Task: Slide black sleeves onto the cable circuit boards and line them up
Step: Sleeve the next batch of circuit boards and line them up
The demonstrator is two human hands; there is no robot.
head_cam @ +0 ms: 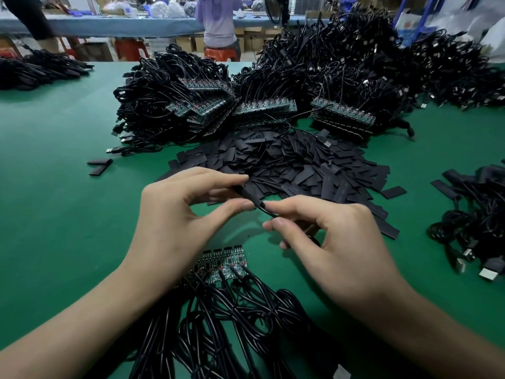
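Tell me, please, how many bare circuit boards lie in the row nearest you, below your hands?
4 circuit boards show side by side on the green mat: first, second, third, fourth from the left. More may be hidden under the wrist of the left hand.

A green-topped workbench (54, 214) fronts a long blue table (109, 26) (cardboard boxes (188, 43) stacked beneath) in a workshop, orange stools (220, 53) alongside.

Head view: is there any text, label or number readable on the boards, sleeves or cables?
No readable text.
Stacked circuit boards: white print, too small to read.
Front row of circuit boards: markings too small to read.
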